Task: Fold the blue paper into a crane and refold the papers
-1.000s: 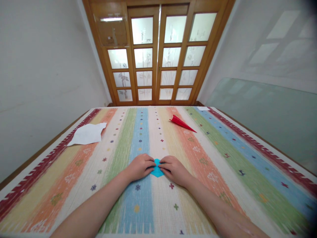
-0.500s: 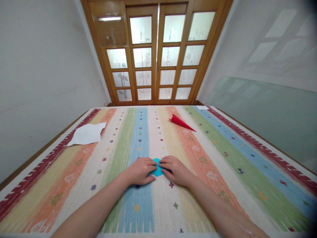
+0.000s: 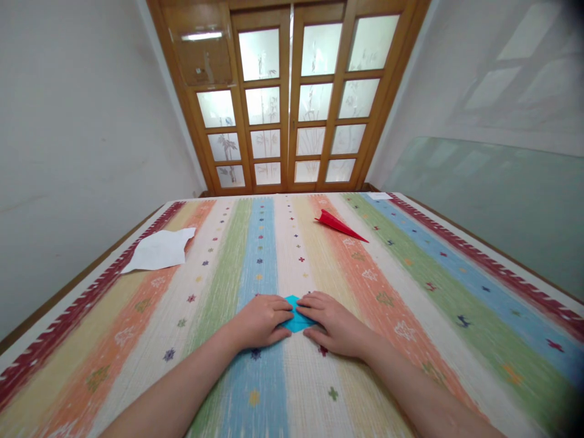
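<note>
Soft, even daylight comes through the frosted door [image 3: 292, 97] ahead of me. My hands cast only faint shadows. The wide lens bends the walls outward, and the right corners darken and blur.

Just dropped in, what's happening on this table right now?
A person presses a small blue folded paper flat on the striped tablecloth, left hand on its left side, right hand on its right, fingertips meeting over it. A red folded paper plane lies farther back, and a white torn sheet sits near the left edge.
</note>
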Tool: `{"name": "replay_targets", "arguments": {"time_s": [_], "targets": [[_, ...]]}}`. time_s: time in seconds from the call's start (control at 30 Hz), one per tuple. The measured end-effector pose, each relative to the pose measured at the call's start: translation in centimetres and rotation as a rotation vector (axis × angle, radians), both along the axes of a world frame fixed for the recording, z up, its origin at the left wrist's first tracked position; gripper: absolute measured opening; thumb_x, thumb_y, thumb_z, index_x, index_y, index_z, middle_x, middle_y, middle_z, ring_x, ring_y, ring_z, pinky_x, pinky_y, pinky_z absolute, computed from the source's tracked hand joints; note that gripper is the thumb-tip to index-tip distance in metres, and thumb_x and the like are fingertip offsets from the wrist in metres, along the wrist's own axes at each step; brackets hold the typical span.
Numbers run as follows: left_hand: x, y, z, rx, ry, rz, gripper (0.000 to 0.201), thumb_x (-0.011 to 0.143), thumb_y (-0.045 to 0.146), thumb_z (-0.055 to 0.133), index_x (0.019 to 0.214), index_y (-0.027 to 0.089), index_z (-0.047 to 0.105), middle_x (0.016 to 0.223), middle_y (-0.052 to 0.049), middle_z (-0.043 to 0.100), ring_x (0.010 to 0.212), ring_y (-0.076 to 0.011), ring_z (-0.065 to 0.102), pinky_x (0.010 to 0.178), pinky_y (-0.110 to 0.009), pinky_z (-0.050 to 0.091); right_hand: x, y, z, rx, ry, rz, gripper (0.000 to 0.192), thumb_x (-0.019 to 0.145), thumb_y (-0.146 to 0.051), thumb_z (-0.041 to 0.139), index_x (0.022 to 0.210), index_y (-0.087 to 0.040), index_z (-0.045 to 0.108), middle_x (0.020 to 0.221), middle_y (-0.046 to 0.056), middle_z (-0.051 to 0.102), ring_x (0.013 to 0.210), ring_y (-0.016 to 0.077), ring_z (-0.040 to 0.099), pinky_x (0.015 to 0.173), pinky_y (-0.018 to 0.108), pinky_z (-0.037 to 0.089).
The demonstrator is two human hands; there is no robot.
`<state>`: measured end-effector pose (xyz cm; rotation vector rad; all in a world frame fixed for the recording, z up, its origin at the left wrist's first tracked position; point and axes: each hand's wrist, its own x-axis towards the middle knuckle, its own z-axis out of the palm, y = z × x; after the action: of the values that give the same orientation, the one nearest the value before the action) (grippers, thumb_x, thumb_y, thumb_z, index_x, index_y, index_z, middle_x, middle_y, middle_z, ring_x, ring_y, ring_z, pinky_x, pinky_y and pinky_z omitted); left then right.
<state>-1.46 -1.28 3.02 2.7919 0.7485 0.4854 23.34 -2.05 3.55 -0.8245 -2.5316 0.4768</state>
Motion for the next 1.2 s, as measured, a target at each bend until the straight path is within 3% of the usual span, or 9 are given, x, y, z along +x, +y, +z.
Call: {"name": "replay_targets", "arguments": {"time_s": [0.37,0.77,1.2], "targets": [[-0.2,0.1,-0.3,-0.026,-0.034,0.032,0.033,0.091,0.043,0.054,0.110,0.021,0.068,0.111,-0.010,0.069,0.106,-0.0245,0.062,0.094,-0.039,0.047,-0.5,0.1,-1.3,0.014,-0.014,-0.037,0.029,0.090,-0.028,0.060,0.118,-0.024,0.066,0.118,0.009,0.067,0.111,0.0262,0.058,0.102,0.049,0.039],[-0.2,0.2,-0.6,0.035,0.010,0.001,0.025,0.093,0.035,0.053,0.104,0.019,0.069,0.103,-0.007,0.071,0.102,-0.0225,0.063,0.094,-0.037,0.046,-0.1,-0.3,0.2,-0.018,-0.065,0.006,0.041,0.085,-0.028,0.064,0.125,-0.022,0.063,0.123,0.010,0.064,0.115,0.0265,0.055,0.104,0.047,0.036],[-0.2,-0.3,0.0,0.019,-0.013,0.010,0.029,0.090,0.042,0.056,0.103,0.020,0.069,0.105,-0.009,0.070,0.103,-0.0237,0.063,0.092,-0.038,0.048,-0.3,-0.1,-1.1,-0.001,-0.031,-0.028,0.028,0.089,-0.028,0.060,0.117,-0.022,0.066,0.119,0.009,0.066,0.111,0.0248,0.056,0.099,0.045,0.040]]}}
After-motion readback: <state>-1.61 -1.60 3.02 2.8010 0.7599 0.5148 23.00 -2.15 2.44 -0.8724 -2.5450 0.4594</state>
